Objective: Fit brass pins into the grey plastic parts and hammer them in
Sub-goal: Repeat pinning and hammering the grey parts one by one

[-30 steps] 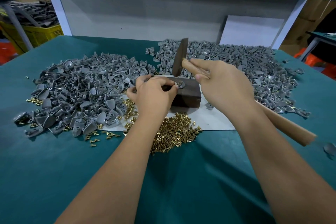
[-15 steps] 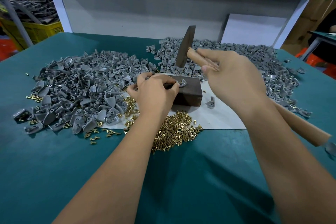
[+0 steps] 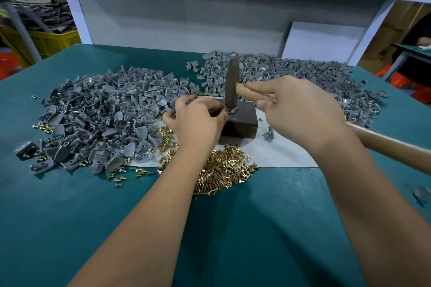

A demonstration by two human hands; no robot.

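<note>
While the grey plastic part (image 3: 233, 110) lies on top of the dark block (image 3: 242, 123) at mid-tabletop, the lower end of the hammer head (image 3: 232, 84) rests on it. The left hand (image 3: 198, 121) pinches the part's left edge, fingers curled tight on it. The right hand (image 3: 300, 112) grips the wooden hammer handle (image 3: 384, 144) just behind the head, fingers clamped round it. The block stands on a white sheet (image 3: 279, 154). A heap of brass pins (image 3: 224, 170) lies just in front of the block. Large piles of grey parts lie to the left (image 3: 100, 121) and at the right rear (image 3: 303, 70) on the green tabletop (image 3: 58, 216).
</note>
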